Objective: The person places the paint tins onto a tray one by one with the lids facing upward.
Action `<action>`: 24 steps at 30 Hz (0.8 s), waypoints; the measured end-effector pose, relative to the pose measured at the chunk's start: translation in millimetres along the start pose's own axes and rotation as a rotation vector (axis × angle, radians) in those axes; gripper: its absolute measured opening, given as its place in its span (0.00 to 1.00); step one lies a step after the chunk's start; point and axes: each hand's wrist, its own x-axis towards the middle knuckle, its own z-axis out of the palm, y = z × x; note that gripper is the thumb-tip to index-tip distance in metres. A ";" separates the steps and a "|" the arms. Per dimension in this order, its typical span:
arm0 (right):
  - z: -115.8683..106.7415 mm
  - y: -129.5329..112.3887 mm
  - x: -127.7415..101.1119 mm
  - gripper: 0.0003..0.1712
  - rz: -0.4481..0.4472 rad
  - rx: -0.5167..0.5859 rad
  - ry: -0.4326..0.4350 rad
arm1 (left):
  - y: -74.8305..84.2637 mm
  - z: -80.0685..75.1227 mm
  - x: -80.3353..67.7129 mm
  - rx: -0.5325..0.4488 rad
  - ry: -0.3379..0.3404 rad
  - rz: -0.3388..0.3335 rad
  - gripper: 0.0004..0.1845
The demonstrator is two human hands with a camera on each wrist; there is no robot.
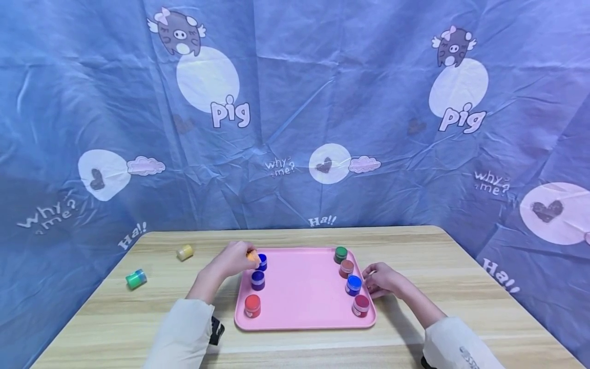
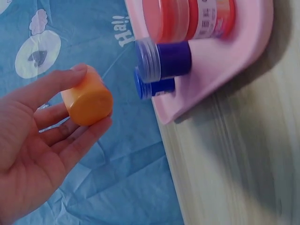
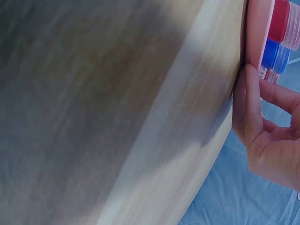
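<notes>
My left hand [image 1: 235, 259] holds an orange paint jar [image 2: 89, 101] between thumb and fingers, above the far left corner of the pink tray [image 1: 304, 292]. Just beside it on the tray is a blue jar [image 1: 262, 262], followed toward me by a dark violet jar [image 1: 258, 280] and a red jar [image 1: 252, 306]. Along the right side stand a green jar [image 1: 340, 254], a brown jar [image 1: 346, 268], a blue-lidded jar [image 1: 354, 285] and a dark red jar [image 1: 361, 306]. My right hand [image 1: 383, 280] touches the tray's right rim, its fingers mostly straight.
Left of the tray, a yellow jar [image 1: 185, 252] and a green jar [image 1: 136, 279] lie on their sides on the wooden table [image 1: 295, 353]. A blue patterned cloth [image 1: 295, 102] hangs behind the table and along its sides.
</notes>
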 end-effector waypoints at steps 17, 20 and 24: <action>0.3 -3.5 -1.1 0.11 0.017 -0.002 0.005 | 18.6 31.4 23.0 0.014 0.114 -0.028 0.09; 0.4 -4.7 -1.3 0.11 0.026 -0.002 0.008 | 23.2 35.8 26.9 0.010 0.126 -0.033 0.10; -0.1 -4.8 -0.9 0.11 0.016 -0.003 -0.008 | 25.5 42.2 31.8 0.000 0.134 -0.056 0.12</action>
